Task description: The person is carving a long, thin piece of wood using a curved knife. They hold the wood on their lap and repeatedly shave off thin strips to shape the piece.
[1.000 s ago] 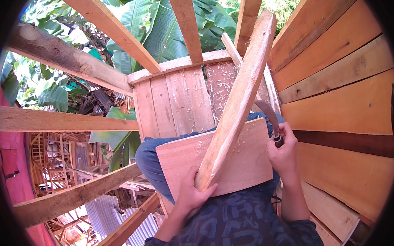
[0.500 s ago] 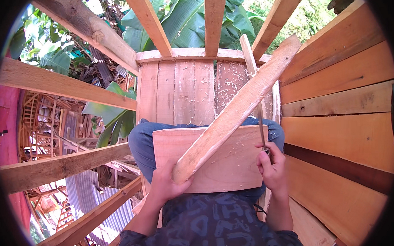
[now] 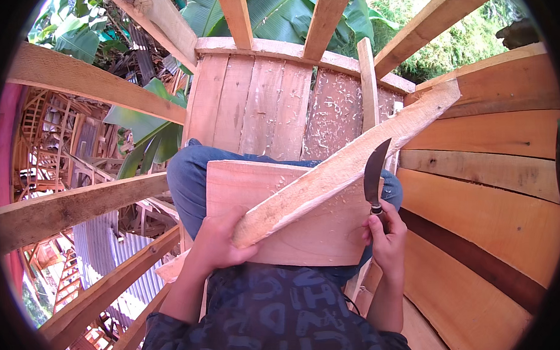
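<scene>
My left hand (image 3: 224, 242) is closed round the near end of a long rough wooden slat (image 3: 329, 173). The slat slants up and to the right, above a wide flat board (image 3: 294, 236) that lies across my lap. In my right hand (image 3: 387, 230) is a knife (image 3: 375, 171) with a curved dark blade, held upright by its handle. Its blade points up, broad side toward me, and its tip overlaps the slat in the picture. Whether blade and slat touch, I cannot tell. My fingers hide most of the handle.
Wood shavings (image 3: 339, 111) litter the plank floor (image 3: 265, 107) ahead. A narrow stick (image 3: 368, 85) stands past the slat. Slatted rails (image 3: 89, 197) line the left, stacked planks (image 3: 472, 193) the right. Corrugated sheets (image 3: 116, 242) lie below on the left, large leaves (image 3: 274, 21) beyond.
The knife has turned from edge-on to showing its broad side, its blade now nearer me. The slat's far end has swung right and down. My view has tilted slightly.
</scene>
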Motion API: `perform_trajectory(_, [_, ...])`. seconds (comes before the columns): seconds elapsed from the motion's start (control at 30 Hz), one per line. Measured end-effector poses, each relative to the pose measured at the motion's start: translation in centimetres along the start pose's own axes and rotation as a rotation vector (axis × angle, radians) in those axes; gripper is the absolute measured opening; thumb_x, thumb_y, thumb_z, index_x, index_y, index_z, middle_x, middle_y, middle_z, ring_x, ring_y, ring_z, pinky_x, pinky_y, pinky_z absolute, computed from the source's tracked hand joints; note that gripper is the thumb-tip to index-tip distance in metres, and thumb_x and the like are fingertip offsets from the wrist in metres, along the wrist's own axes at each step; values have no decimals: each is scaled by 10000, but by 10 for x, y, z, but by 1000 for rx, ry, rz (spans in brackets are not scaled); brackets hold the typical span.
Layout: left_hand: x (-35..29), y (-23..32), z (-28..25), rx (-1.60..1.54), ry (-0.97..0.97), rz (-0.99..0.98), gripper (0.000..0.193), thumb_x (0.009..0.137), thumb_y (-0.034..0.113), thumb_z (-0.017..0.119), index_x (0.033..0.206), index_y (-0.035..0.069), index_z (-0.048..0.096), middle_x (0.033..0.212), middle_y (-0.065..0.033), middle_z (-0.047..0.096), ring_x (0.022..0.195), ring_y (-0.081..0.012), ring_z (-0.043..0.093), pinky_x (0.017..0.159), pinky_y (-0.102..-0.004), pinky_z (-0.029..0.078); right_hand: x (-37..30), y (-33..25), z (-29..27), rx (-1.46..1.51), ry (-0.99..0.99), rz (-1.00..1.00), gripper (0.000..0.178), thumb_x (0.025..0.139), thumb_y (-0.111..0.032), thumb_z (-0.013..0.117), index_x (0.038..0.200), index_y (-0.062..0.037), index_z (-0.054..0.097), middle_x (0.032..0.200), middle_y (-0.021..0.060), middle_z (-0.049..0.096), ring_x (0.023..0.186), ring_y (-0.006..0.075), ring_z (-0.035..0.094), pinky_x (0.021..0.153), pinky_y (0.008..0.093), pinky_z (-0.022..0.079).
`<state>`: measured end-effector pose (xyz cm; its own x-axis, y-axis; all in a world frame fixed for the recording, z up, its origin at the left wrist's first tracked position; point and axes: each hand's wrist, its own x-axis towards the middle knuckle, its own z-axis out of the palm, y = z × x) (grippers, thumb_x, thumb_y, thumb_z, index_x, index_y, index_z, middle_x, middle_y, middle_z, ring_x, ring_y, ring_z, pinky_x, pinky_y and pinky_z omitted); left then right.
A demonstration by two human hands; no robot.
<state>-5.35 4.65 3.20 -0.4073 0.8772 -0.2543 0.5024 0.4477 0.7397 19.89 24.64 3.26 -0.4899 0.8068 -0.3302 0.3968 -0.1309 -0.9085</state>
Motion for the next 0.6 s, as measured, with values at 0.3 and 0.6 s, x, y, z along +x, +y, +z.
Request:
perform_trajectory(0.3, [2, 1, 0, 2, -11, 11, 458, 591, 200, 805, 963, 10, 618, 797, -146, 649, 739, -295, 678, 675, -330, 520, -13, 4, 5, 410, 239, -109, 361, 986, -178, 515, 1303, -29, 426, 714, 58, 564, 501, 70, 494, 423, 196, 379])
perform_trajectory(0.6, [5, 7, 2, 44, -17, 3, 492, 570, 195, 793, 988, 7, 617, 795, -150, 649, 735, -292, 678, 669, -327, 515, -21, 27, 2, -85, 20, -102, 266, 936, -95, 566, 1185, -4, 590, 709, 14, 594, 579, 50, 539, 531, 201, 411])
